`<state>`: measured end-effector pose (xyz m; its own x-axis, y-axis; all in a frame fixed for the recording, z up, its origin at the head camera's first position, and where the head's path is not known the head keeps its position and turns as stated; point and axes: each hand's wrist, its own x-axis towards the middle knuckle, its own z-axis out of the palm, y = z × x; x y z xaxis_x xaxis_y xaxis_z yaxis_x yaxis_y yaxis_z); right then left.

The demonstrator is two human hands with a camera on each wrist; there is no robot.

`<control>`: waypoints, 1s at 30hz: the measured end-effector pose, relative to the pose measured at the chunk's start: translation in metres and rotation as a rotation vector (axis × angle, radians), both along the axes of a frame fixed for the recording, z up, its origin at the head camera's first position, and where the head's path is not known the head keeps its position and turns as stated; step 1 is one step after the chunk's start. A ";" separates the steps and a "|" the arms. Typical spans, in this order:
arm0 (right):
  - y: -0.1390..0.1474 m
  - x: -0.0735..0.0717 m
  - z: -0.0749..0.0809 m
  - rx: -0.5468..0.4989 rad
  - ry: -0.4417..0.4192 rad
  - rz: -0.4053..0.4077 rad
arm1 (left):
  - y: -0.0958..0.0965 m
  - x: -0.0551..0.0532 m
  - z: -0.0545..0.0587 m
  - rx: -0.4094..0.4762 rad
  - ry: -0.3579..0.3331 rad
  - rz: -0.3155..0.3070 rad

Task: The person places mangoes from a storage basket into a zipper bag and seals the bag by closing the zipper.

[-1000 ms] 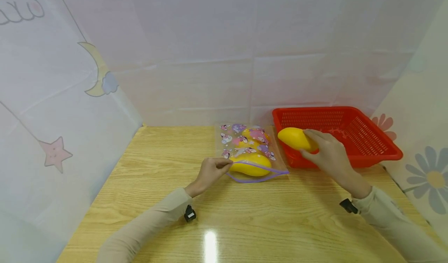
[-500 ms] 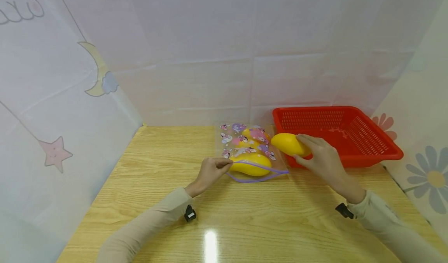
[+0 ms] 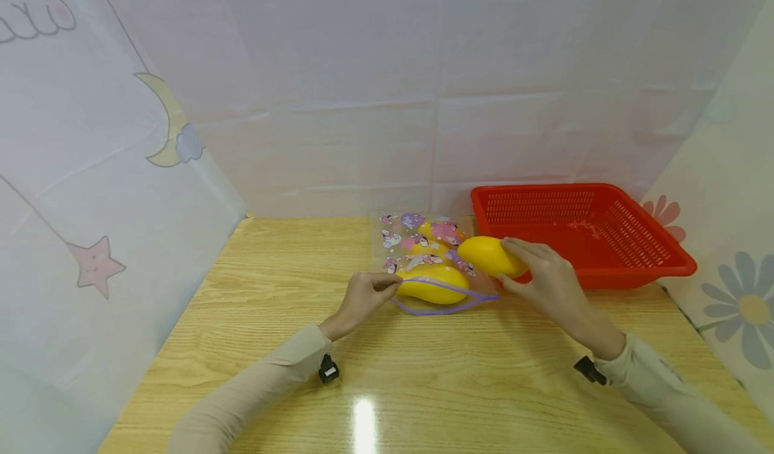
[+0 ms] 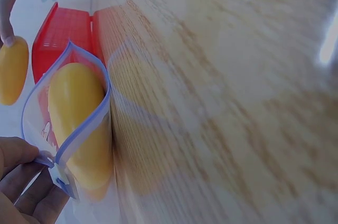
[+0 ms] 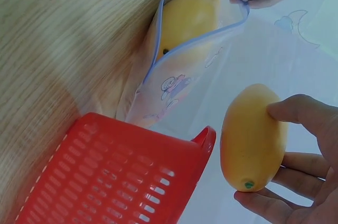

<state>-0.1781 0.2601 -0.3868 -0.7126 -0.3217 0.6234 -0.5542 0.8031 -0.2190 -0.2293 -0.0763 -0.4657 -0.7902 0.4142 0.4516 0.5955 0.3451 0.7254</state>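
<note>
My left hand (image 3: 361,302) pinches the left corner of a clear zip bag (image 4: 39,110) with cartoon prints, beside its slider. The bag's purple-edged mouth gapes towards me. Just inside lies a yellow mango (image 4: 79,123); more yellow fruit shows through the film farther back. In my right hand (image 3: 553,291) is another mango (image 5: 253,137), gripped between thumb and fingers. Its green stem end shows in the right wrist view. That mango is held up over the bag's right side, overlapping it in the head view.
A red plastic basket (image 3: 629,273) with slotted walls stands to the right of the bag, near the back wall. The wooden table (image 3: 290,252) runs under everything. Printed cloth (image 3: 338,152) hangs behind and on both sides.
My right hand has carried its mango left and slightly nearer to me, from in front of the basket to over the bag's right side. The left hand and bag stay put.
</note>
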 end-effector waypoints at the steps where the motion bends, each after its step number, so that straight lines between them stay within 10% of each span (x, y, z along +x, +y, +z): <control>1: -0.001 0.001 0.000 0.000 0.000 0.005 | 0.000 0.000 0.000 0.000 0.000 0.000; 30: -0.027 0.016 -0.008 0.033 0.016 0.152 | 0.000 -0.001 -0.001 0.013 0.004 -0.006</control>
<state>-0.1618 0.2327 -0.3949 -0.6441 -0.4456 0.6217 -0.6732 0.7161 -0.1841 -0.2300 -0.0763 -0.4671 -0.7860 0.4129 0.4602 0.6003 0.3318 0.7277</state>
